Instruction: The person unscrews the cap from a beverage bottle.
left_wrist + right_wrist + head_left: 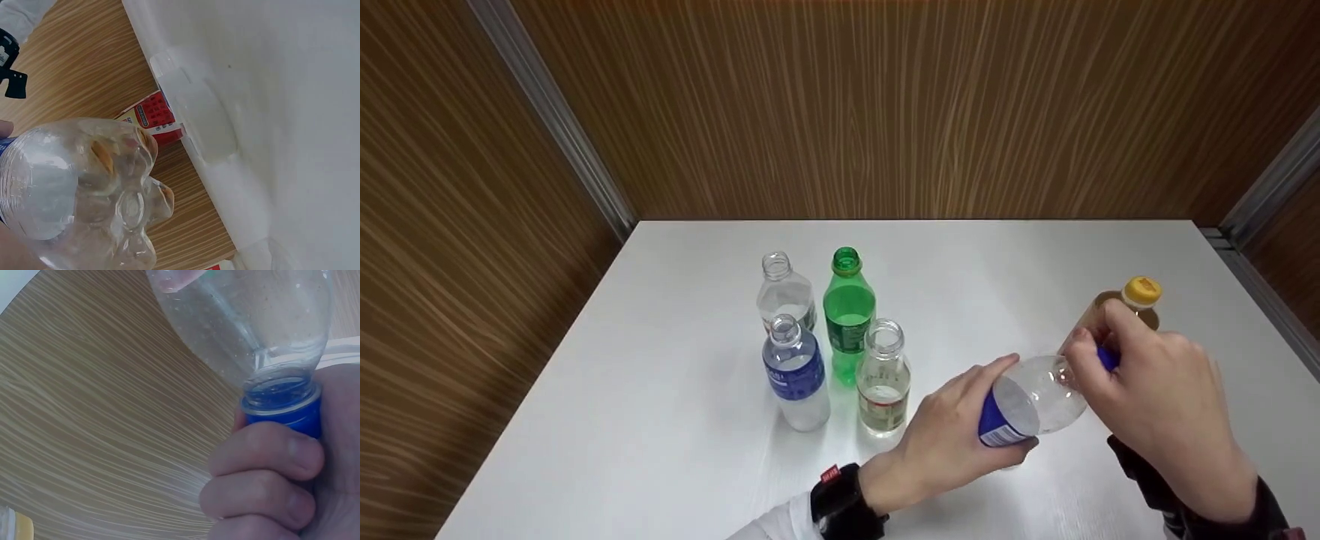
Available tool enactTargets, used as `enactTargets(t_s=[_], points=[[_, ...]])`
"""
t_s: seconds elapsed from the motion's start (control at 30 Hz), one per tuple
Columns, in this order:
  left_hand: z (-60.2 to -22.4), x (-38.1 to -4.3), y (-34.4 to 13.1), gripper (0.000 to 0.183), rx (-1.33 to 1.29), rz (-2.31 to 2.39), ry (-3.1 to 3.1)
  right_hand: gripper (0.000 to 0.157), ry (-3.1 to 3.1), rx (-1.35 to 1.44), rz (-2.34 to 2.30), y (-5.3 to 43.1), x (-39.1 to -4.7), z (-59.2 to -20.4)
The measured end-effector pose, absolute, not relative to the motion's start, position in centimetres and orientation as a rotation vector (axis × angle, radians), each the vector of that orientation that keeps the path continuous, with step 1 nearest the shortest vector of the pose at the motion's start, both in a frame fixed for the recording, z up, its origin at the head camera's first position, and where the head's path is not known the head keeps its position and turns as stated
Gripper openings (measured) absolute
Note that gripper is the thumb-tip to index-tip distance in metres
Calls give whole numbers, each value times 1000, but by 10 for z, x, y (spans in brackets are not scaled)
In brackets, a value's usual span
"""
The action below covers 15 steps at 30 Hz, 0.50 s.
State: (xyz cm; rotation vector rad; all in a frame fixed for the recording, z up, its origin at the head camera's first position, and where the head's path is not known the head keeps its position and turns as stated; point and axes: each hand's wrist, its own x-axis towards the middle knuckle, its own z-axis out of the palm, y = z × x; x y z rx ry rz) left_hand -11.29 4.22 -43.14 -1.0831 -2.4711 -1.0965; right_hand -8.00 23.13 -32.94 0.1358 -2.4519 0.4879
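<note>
My left hand grips the clear bottle by its label, my right hand its blue cap: sound holds. Between them, light plastic would probably dent.

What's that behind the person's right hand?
In the head view, a yellow-capped bottle shows its top behind the right hand. Its lower part is hidden by the hand.

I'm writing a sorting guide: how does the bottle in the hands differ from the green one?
The held bottle is clear; the green bottle is tinted green. The held bottle tilts between left hand and right hand; the green bottle stands upright. The held bottle has a blue cap at its mouth; the green bottle is uncapped. Both are see-through.
</note>
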Motion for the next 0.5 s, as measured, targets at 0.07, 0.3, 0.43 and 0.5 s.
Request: enactTargets(t_s=[0.07,0.3,0.43,0.5], points=[[-430,-111,41,85,-1089,-1087,-2473,17,-2447,145,500,232,-80,-330],[-425,-105,31,83,-1151,-1072,-2492,20,-2387,274,564,230,-82,-331],[-425,-101,23,83,-1163,-1029,-2479,20,-2376,333,584,227,-81,-332],[-424,-98,19,83,-1154,-1005,-2478,21,-2374,349,591,225,-81,-333]])
